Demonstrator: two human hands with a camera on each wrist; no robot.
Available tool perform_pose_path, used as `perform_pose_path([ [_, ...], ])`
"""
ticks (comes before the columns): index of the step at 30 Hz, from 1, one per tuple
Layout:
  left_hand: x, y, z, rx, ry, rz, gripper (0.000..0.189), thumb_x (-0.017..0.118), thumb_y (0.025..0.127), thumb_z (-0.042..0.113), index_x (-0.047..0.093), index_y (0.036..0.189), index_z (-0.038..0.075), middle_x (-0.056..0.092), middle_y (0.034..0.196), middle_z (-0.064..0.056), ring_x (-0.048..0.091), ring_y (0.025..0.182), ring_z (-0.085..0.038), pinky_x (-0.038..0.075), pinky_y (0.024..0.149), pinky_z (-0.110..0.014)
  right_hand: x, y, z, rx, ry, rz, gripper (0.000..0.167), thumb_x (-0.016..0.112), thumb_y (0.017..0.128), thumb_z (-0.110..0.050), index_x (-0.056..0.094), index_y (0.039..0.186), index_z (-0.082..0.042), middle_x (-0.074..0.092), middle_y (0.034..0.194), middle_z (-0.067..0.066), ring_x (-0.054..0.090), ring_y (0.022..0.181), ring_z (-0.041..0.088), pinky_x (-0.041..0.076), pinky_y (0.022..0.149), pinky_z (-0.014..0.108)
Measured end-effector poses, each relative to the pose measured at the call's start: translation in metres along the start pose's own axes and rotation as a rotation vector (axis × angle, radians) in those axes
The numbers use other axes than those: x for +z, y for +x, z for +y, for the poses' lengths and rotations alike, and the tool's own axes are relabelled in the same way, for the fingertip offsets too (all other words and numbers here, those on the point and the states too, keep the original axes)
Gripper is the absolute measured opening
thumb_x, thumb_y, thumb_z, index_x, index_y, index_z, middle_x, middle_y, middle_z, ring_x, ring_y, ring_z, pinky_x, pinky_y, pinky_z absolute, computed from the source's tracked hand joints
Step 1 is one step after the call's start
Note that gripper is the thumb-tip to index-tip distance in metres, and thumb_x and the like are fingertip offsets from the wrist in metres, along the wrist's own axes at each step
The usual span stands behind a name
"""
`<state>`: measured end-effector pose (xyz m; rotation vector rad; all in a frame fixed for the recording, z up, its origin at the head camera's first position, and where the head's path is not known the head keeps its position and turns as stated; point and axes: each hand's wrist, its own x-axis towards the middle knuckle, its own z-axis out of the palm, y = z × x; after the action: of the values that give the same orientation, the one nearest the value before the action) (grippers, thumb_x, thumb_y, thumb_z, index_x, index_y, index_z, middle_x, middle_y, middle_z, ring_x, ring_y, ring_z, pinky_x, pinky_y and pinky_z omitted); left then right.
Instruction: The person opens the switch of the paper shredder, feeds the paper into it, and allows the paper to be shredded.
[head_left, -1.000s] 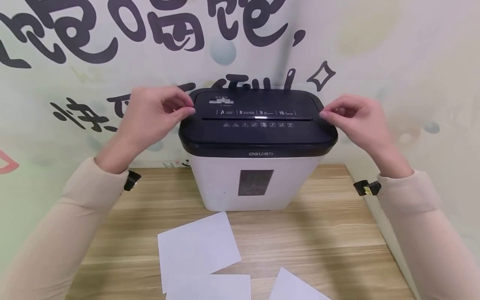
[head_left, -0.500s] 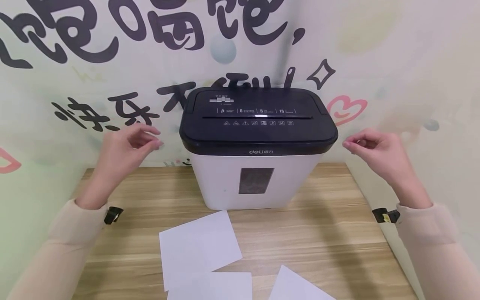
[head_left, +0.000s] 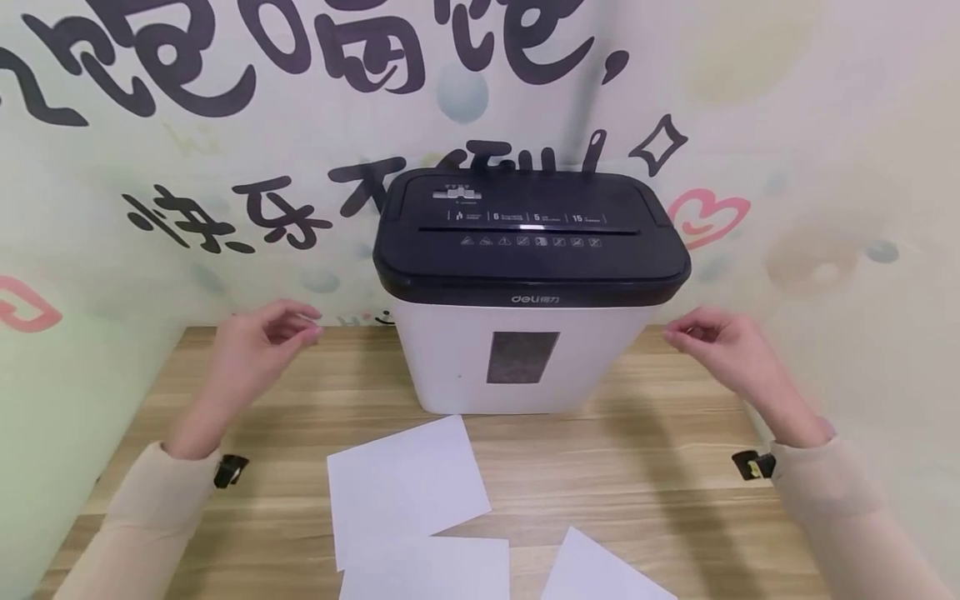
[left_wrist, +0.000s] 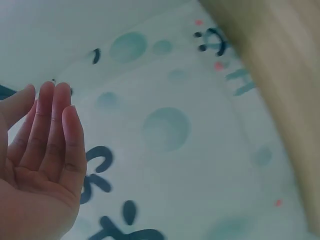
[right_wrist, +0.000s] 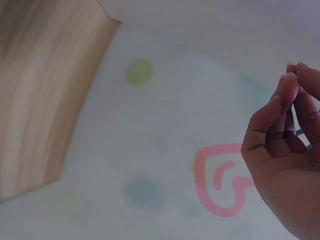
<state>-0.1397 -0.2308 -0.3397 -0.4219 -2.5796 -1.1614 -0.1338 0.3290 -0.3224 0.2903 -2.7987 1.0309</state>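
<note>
A paper shredder (head_left: 517, 350) with a black top and white body stands at the back of the table. Its feed slot runs across the top, and no paper shows in it. To its left my left hand (head_left: 258, 354) hangs in the air, apart from it, fingers loosely bent; the left wrist view shows the bare palm of this left hand (left_wrist: 47, 165). Just right of the shredder my right hand (head_left: 731, 354) is also in the air. Thumb and fingertips come together on my right hand (right_wrist: 282, 150) in the right wrist view, with nothing between them.
White paper sheets lie on the wooden table (head_left: 270, 533): one sheet (head_left: 405, 483) before the shredder, another sheet (head_left: 431, 567) overlapping it, and a third sheet (head_left: 600, 575) to the right. A printed wall (head_left: 315, 275) rises directly behind, with walls at both sides.
Both hands have left the shredder's top edges, moving outward and then down beside it. The right hand has lately come slightly inward. Shredder and paper stay put; the head view shifts slightly.
</note>
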Motion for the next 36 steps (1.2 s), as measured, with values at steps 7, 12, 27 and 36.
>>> perform_pose_path([
  [7, 0.02, -0.047, -0.039, -0.082, -0.014, -0.043, 0.017, 0.074, 0.088, 0.002, 0.07, 0.105, 0.0, 0.074, 0.087, -0.011, 0.069, 0.072, -0.01, 0.052, 0.066, -0.013, 0.053, -0.023, 0.023, 0.025, -0.046, -0.179, 0.012, 0.071, 0.094, -0.021, 0.076, 0.094, -0.011, 0.071, 0.081, 0.0, 0.061, 0.067, 0.01, 0.048, 0.057, 0.024],
  [12, 0.027, -0.067, -0.05, -0.058, 0.05, -0.056, 0.019, 0.076, 0.085, -0.001, 0.07, 0.103, 0.001, 0.074, 0.084, -0.009, 0.07, 0.071, -0.018, 0.052, 0.064, -0.013, 0.081, -0.031, 0.027, 0.031, -0.018, -0.294, 0.008, 0.071, 0.093, -0.015, 0.076, 0.096, -0.01, 0.072, 0.089, 0.0, 0.065, 0.074, 0.012, 0.053, 0.064, 0.026],
  [27, 0.056, -0.106, -0.066, -0.156, 0.184, -0.321, 0.039, 0.083, 0.081, 0.015, 0.069, 0.115, 0.003, 0.072, 0.104, -0.011, 0.069, 0.091, -0.027, 0.056, 0.076, -0.043, 0.162, -0.04, 0.006, 0.013, 0.03, -0.439, 0.01, 0.071, 0.091, -0.015, 0.077, 0.097, -0.009, 0.072, 0.088, -0.004, 0.062, 0.078, 0.007, 0.053, 0.068, 0.026],
  [36, 0.065, -0.132, -0.062, -0.153, 0.326, -0.429, 0.077, 0.093, 0.064, 0.031, 0.061, 0.129, 0.004, 0.055, 0.13, -0.02, 0.053, 0.117, -0.047, 0.049, 0.087, -0.062, 0.212, -0.048, -0.022, -0.088, 0.044, -0.471, 0.015, 0.071, 0.088, -0.008, 0.074, 0.103, -0.006, 0.07, 0.086, -0.006, 0.06, 0.078, 0.005, 0.051, 0.071, 0.024],
])
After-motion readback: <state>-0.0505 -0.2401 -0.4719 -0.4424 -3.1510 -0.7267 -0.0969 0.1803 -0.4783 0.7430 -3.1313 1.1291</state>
